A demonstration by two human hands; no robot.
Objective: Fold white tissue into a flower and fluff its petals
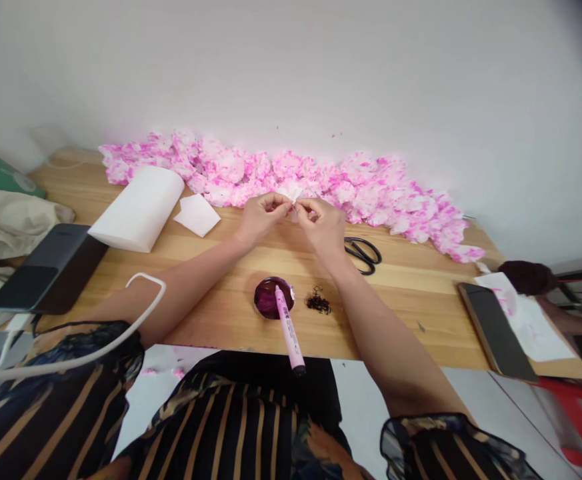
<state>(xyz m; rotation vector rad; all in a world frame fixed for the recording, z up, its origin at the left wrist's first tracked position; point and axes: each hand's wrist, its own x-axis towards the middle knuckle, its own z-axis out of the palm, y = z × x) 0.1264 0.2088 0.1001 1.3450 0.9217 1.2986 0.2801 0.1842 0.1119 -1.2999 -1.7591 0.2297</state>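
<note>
Fingers pinched, my left hand (265, 215) and my right hand (322, 225) meet over the back of the table, both on a white tissue paper piece (295, 192). It looks like a paper flower, and its lower part is partly covered by my fingertips. Right behind it runs a long row of pink-and-white paper flowers (231, 167). Below my hands, a pink marker (288, 330) leans in a small dish of dark purple stuff (267, 303). Beside the dish lies a little heap of short black ties (318, 301). Black-handled scissors (363, 255) rest by my right wrist, partly hidden.
A stack of white paper (138, 207) and a folded white sheet (198, 215) lie left. Further left are a black box-like device (51, 267) and a white cable (145, 313) crossing my left forearm. At right, a dark phone-like slab (495, 330) lies near marked paper (541, 327).
</note>
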